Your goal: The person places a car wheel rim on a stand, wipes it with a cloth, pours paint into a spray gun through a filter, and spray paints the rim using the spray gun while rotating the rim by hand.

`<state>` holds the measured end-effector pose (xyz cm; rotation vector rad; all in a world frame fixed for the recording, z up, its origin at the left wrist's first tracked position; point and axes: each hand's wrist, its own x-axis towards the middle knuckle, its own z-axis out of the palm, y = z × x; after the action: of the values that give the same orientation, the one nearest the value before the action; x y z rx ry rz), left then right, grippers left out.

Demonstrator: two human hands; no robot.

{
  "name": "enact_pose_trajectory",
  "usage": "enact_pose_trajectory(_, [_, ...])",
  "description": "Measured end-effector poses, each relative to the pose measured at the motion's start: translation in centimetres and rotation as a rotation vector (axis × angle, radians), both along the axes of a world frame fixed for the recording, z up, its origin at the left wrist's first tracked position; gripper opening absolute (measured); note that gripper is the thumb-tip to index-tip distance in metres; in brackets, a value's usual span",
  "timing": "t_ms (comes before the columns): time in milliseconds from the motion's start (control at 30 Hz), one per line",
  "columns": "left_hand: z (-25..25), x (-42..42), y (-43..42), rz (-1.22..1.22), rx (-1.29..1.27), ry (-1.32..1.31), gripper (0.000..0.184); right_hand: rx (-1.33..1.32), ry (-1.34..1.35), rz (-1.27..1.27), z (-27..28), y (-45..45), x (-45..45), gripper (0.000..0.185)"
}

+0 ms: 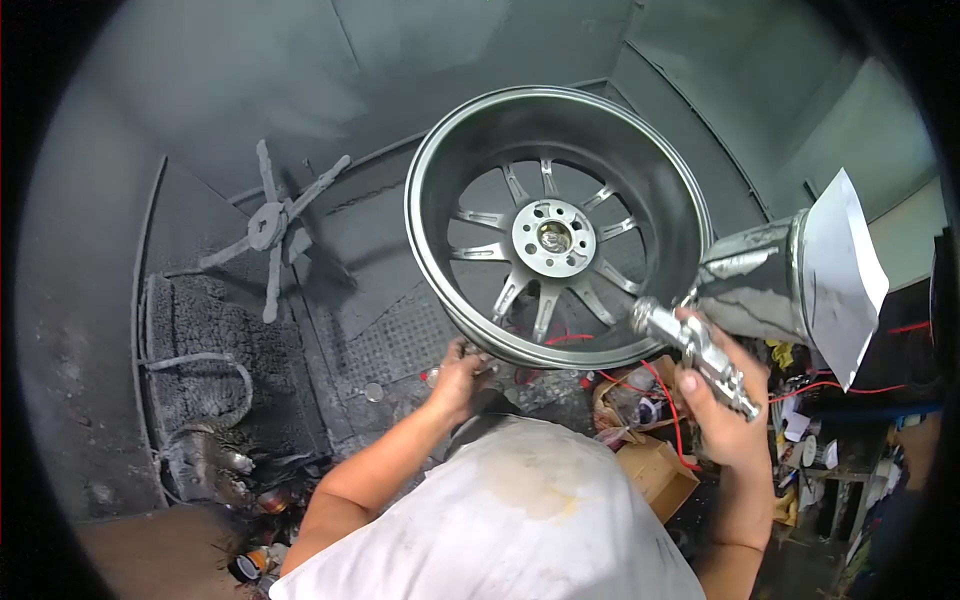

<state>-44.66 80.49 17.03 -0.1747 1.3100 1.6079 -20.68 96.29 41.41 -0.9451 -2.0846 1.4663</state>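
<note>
A grey alloy wheel rim [555, 268] with several spokes is held up in front of me, its open barrel facing me. My left hand [462, 380] is at its lower left edge, fingers curled in against the rim's underside; the fingertips are partly hidden. In my right hand [722, 395] is a metal spray gun [700, 350], gripped by its body, with its front end over the rim's lower right edge. A paint-smeared cup [755, 280] is attached to the gun and leans right. White paper [845, 275] covers the cup's wide end.
A grey-coated stand with several arms [266, 226] is on the left, above a shaggy, coated pad [215, 345]. Grey booth walls [450, 50] rise behind the rim. A red hose [675, 420] runs past a cardboard box [658, 475] at lower right. Cluttered shelves [850, 480] stand further right.
</note>
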Motion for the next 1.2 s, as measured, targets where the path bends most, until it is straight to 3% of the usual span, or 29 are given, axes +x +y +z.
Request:
enact_pose_trajectory(133, [-2.7,1.3,0.0,-0.106,0.099,-0.077,0.045,-0.037,0.175,-0.125,-2.3,1.7,-0.5,0.053])
enact_pose_trajectory(267, [-4.1,-1.5,-0.3,-0.136,-0.015,-0.107,0.043,-0.042,0.173,-0.241,-2.4,2.6,1.2,0.055])
enact_pose_trajectory(333, [-6.3,-5.4,-1.0,-0.136,0.179,0.035,0.040,-0.024,0.145,-0.312,-2.6,2.8,2.3,0.061])
enact_pose_trajectory(400, [-2.6,-7.1,0.2,0.015,0.097,0.135,0.042,-0.048,0.152,-0.352,-2.8,2.9,3.0,0.061])
enact_pose_trajectory(500, [-2.3,-9.2,0.6,-0.087,0.126,0.172,0.043,-0.028,0.149,-0.377,-3.3,3.0,3.0,0.060])
enact_pose_trajectory(667, [-1.4,-7.1,1.0,-0.111,0.028,0.240,0.030,-0.109,0.224,-0.269,-2.0,0.8,2.0,0.060])
enact_pose_trajectory(733, [-1.7,-6.5,0.7,-0.104,0.051,0.228,0.028,-0.217,0.303,-0.093,-1.3,0.1,2.2,0.060])
enact_pose_trajectory(800, [-1.8,-6.0,0.6,-0.107,0.060,0.212,0.030,-0.227,0.332,-0.086,-1.6,0.0,2.2,0.060])
enact_pose_trajectory(1000, [-1.8,-3.6,0.2,-0.165,0.068,0.189,0.038,0.035,0.208,-0.390,-3.1,1.2,3.1,0.058])
enact_pose_trajectory(1200, [-2.2,0.1,0.6,-0.203,0.064,0.180,0.047,-0.008,0.298,-0.437,-2.7,0.7,2.3,0.061])
